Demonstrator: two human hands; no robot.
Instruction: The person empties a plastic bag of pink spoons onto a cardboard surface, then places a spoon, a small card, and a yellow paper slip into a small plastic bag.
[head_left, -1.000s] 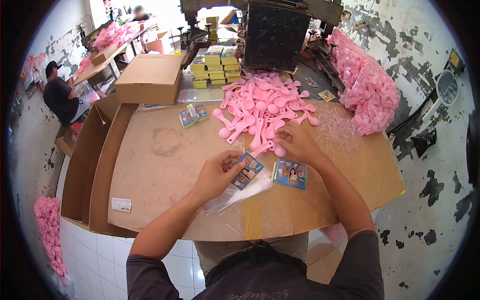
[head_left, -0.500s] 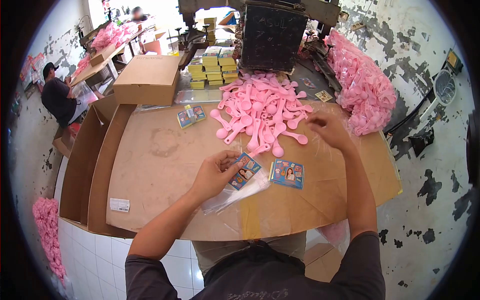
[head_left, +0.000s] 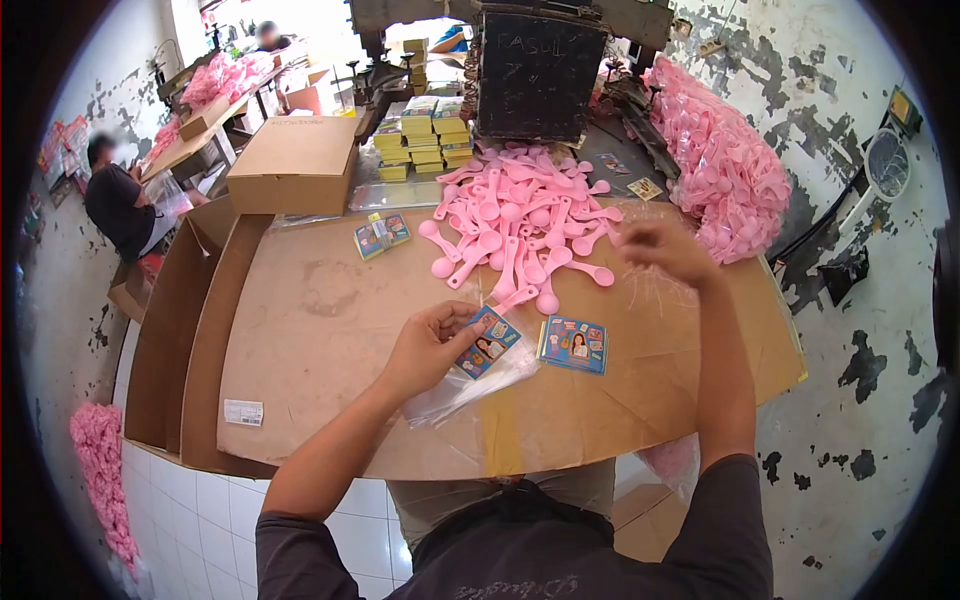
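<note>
On cardboard (head_left: 330,330) — one card (head_left: 490,343) in left hand (head_left: 425,350), one card pack (head_left: 575,345) beside.

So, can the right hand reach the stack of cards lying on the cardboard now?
Probably yes. The right hand hovers just beyond the stack of cards, with little but flat cardboard between. The stack lies uncovered; the left hand holds its own card beside it, apart.

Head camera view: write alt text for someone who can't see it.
A person's left hand holds a printed card over a clear bag on a cardboard-covered table, while the right hand hovers, blurred, beside a pile of pink spoons. A stack of cards lies between them.
</note>
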